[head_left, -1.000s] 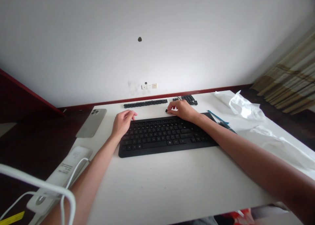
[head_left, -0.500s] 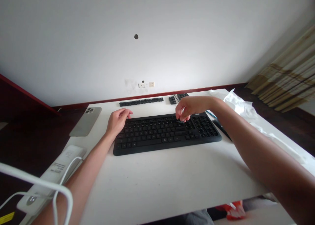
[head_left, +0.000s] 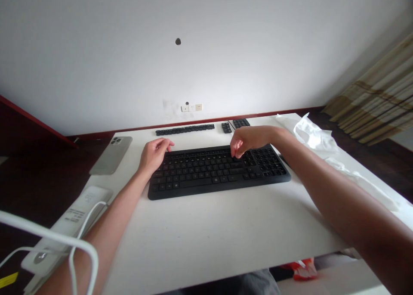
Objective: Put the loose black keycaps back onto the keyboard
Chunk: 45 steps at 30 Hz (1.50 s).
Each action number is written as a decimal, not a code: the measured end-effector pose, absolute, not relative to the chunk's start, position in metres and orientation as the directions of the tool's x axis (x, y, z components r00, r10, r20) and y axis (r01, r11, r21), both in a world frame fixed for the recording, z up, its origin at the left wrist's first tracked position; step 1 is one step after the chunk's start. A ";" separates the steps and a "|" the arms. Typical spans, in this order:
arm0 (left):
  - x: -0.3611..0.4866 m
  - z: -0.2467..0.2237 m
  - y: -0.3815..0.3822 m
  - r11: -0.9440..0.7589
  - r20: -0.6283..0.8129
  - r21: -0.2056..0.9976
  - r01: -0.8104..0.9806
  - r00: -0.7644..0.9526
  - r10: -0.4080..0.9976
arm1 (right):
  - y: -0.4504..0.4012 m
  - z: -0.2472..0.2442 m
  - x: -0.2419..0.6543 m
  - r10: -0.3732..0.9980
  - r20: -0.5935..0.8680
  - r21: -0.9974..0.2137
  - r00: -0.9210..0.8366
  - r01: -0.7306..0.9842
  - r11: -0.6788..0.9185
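Black Keyboard [head_left: 196,182] Holds the Middle of a White Table [head_left: 209,234]

At far left, a white power strip [head_left: 54,239] lies with a pale cable [head_left: 84,226] looping across it; beyond it a phone [head_left: 111,155] rests camera side up near the table's edge; the person's left hand [head_left: 152,159] sits at the keyboard's far left corner, half open, fingers loosely bent; behind runs a row of loose black keys [head_left: 185,130].

The keyboard lies flat between both forearms; past its far edge stands a small block of keys [head_left: 226,127]; a larger block [head_left: 241,123] lies just right of it; the right hand [head_left: 248,138] hangs over the keyboard's far right portion, fingertips together and pointing down; from here I cannot tell whether they grip a key; further right lies crumpled white plastic [head_left: 314,133]; a striped curtain [head_left: 380,92] closes the scene.
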<state>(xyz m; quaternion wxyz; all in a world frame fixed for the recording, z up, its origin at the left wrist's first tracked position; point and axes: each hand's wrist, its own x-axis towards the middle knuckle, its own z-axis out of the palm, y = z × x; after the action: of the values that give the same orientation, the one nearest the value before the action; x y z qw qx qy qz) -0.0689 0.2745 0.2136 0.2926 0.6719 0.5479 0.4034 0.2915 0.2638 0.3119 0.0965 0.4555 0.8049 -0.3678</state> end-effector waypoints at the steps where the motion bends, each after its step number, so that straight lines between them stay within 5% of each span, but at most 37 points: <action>1: -0.069 0.214 0.274 -0.227 0.219 0.833 0.505 0.075 0.973 | 0.263 0.312 0.291 0.668 -0.485 -0.498 -0.564 0.806 0.319; 45: -0.068 0.217 0.273 -0.247 0.236 0.808 0.535 0.090 0.968 | 0.245 0.317 0.275 0.770 -0.340 -0.476 -0.540 0.805 0.355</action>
<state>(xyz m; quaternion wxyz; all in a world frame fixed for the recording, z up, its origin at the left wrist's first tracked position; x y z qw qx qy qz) -0.0682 0.2732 0.2169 0.2751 0.6849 0.5486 0.3927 0.2752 0.2453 0.3165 0.0284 0.4785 0.8225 -0.3060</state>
